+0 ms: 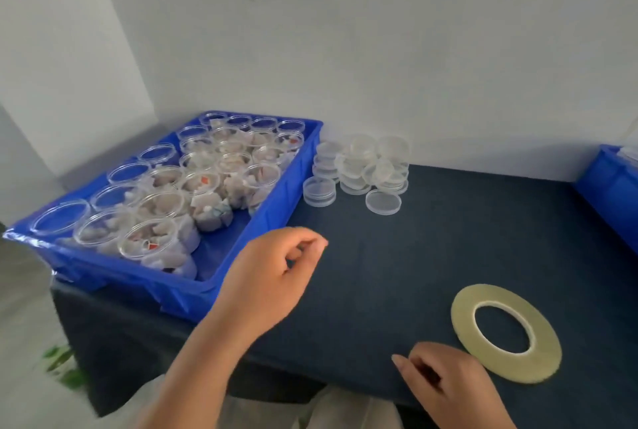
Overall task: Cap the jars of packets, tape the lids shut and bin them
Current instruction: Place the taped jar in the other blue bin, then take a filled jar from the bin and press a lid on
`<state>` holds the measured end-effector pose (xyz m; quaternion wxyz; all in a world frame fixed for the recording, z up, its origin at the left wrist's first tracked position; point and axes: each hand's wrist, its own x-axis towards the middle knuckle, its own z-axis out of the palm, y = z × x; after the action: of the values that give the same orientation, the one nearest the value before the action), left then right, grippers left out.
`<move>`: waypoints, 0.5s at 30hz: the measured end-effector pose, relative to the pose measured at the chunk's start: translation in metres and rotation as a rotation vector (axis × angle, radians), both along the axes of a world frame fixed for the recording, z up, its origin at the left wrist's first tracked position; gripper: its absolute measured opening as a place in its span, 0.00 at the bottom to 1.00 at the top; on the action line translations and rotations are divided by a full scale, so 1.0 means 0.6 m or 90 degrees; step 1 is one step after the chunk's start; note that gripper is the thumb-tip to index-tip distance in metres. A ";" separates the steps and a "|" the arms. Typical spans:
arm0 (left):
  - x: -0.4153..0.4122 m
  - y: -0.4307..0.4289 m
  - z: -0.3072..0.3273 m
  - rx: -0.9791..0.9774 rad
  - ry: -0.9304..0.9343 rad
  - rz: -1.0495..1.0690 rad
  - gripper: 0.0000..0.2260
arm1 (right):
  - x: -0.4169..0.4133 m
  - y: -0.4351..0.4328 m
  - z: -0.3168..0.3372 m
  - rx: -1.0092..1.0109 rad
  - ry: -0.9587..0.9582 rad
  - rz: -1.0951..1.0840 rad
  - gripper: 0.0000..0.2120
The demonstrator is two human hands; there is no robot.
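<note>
Your right hand (445, 383) rests low on the dark blue cloth-covered table (379, 273), fingers loosely curled and holding nothing, just beside the flat, pale yellowish roll of clear tape (547, 349), which lies on its side on the cloth. Your left hand (276, 276) is further out, beside the near right corner of the blue plastic bin (193, 290). Its fingers are curled in, with thumb and forefinger tips meeting, but you cannot tell whether anything is pinched between them.

That bin sits at the table's left end and holds rows of clear round plastic jars (162, 207), all uncapped. Most are stuffed with white packets, some showing red marks, while those along the far left side look empty. Just right of the bin, near the white wall, clear round plastic lids (366, 166) stand in short stacks, a few tilted, one lying alone in front. A second blue plastic bin (611, 187) shows at the right edge.
</note>
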<state>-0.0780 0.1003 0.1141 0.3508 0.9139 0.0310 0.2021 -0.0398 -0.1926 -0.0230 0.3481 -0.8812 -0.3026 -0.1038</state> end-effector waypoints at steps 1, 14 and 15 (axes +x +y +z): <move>0.023 0.032 0.011 0.011 0.003 0.038 0.11 | 0.001 0.001 -0.002 -0.002 -0.005 -0.008 0.24; 0.250 0.222 -0.006 0.182 0.277 0.135 0.19 | 0.007 0.011 -0.010 -0.032 -0.013 -0.015 0.24; 0.249 0.222 -0.008 0.188 0.248 0.152 0.14 | 0.007 0.012 -0.007 -0.029 -0.005 -0.018 0.24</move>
<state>0.0713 0.2333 0.1092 0.1751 0.9666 0.1758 0.0647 -0.0358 -0.1855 -0.0274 0.3256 -0.8924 -0.2941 -0.1054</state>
